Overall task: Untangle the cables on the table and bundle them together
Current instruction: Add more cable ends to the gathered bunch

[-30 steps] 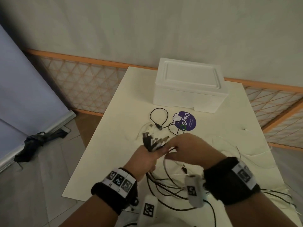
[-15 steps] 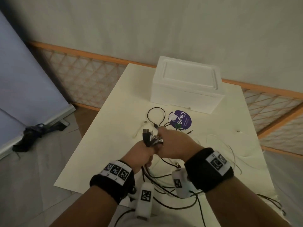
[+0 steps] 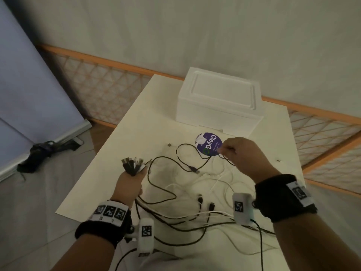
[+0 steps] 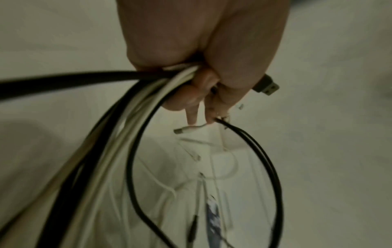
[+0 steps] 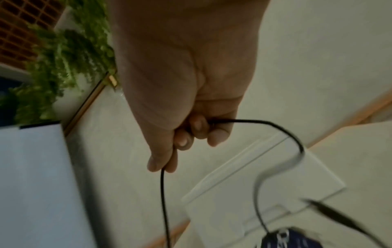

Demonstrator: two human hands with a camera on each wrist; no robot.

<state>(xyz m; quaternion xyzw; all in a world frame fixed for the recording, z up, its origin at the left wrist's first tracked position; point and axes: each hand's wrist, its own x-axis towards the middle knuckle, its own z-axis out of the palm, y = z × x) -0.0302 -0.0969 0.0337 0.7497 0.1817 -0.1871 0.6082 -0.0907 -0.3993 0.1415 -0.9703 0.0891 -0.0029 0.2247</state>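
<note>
My left hand [image 3: 130, 182] grips a bundle of black and white cables [image 4: 118, 127] just below their plugs [image 3: 131, 163], which fan out above my fist over the table's left side. My right hand [image 3: 240, 155] is raised near the purple sticker and pinches a thin black cable [image 5: 254, 121] between thumb and fingers. That cable [image 3: 187, 163] loops across the table with a plug at its loose end. More black and white cables [image 3: 205, 194] lie tangled between my wrists.
A white foam box [image 3: 218, 102] stands at the back of the cream table [image 3: 125, 145]. A round purple sticker [image 3: 208, 143] lies in front of it. An orange lattice fence [image 3: 101, 83] runs behind, and a dark object [image 3: 48, 151] lies on the floor at left.
My hands were together at the plug bundle; now they are apart. The right hand has moved right and back, pulling a black cable, while the left keeps the bundle.
</note>
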